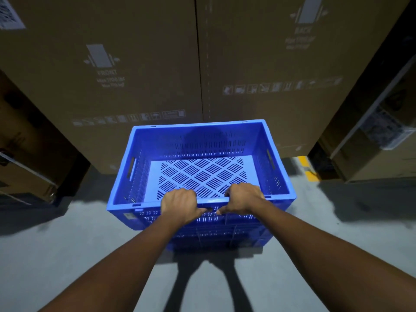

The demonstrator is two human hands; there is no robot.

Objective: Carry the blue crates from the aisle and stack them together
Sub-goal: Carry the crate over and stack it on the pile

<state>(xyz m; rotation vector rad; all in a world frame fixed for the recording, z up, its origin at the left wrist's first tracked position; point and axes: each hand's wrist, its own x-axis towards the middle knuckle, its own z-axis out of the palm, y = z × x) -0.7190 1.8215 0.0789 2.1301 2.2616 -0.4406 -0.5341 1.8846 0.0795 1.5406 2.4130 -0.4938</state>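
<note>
An empty blue slotted crate [279, 176] fills the middle of the head view, its open top facing me. It sits on top of another blue crate [225, 238], of which only the near wall shows below it. My left hand [180, 204] and my right hand [243, 200] both grip the near rim of the top crate, close together near its middle, fingers curled over the edge into the crate. Both forearms reach in from the bottom of the frame.
Tall brown cardboard boxes [135, 75] stand right behind the crates. More cartons [29, 154] flank the left, and others [371, 143] stand at the right. A yellow floor mark [309, 167] lies at the right. Grey concrete floor [67, 255] spreads around the stack.
</note>
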